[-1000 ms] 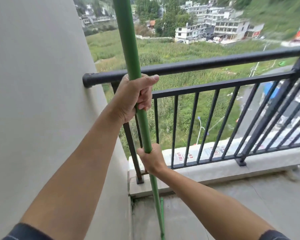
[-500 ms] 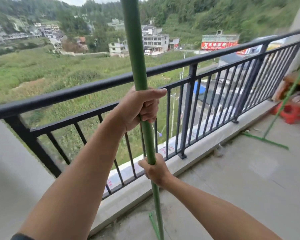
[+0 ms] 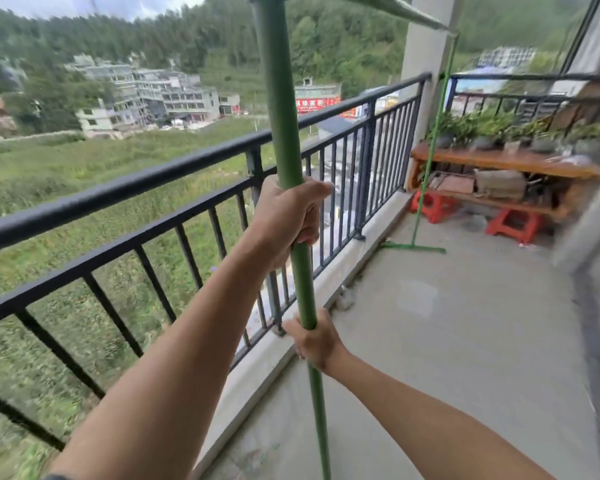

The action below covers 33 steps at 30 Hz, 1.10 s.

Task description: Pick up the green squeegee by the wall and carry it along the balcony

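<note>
A tall green pole (image 3: 278,98) stands nearly upright in front of me on a balcony. My left hand (image 3: 286,216) grips it at mid height, fingers wrapped round the shaft. My right hand (image 3: 314,341) holds the same pole lower down, where it narrows. At the top edge of the view the pole meets a crossbar (image 3: 392,10) that runs right to a second green upright (image 3: 430,150) with a flat foot on the floor.
A black metal railing (image 3: 187,168) runs along the left, with fields and buildings beyond. A grey column (image 3: 423,64) stands at the far end. A wooden shelf (image 3: 506,161) with potted plants rests on red stools (image 3: 513,223). The concrete floor (image 3: 447,323) stretches ahead.
My view has swung right, away from the grey wall and along the balcony. The shelf and second upright have come into sight. Both hands keep their grip on the pole.
</note>
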Tool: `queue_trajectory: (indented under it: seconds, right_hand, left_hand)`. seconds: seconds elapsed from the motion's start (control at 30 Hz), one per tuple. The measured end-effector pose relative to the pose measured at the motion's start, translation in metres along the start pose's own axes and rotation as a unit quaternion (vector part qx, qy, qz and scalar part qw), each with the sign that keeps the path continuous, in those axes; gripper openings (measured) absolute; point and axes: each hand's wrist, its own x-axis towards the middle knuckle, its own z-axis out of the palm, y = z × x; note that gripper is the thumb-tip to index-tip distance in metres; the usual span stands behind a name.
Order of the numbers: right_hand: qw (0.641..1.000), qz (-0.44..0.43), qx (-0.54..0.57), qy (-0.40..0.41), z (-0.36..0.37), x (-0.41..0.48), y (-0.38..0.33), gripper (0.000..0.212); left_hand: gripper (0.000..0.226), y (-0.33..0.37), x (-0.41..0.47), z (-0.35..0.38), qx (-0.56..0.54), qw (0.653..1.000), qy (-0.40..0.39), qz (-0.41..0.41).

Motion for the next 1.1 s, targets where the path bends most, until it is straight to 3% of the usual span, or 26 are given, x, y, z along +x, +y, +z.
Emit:
queue_trajectory:
  seconds: [0.4,0.7,1.1]
  right_hand:
    - [0.984,-0.014,-0.035,0.174,-0.081,0.054,0.002,0.045]
    - [0.933,0.059,-0.082,0.345,-0.140,0.088,0.026,0.036]
    - [0.854,0.240,-0.282,0.366,-0.198,0.147,-0.009,0.018]
  left_hand:
    - [0.051,-0.023,0.101,0.056,-0.040,0.989,-0.138,0.018]
    - [0.042,-0.070,0.164,0.110,-0.013,0.972,-0.232,-0.033]
    - [0.035,-0.082,0.262,0.130,0.060,0.956,-0.288,0.012]
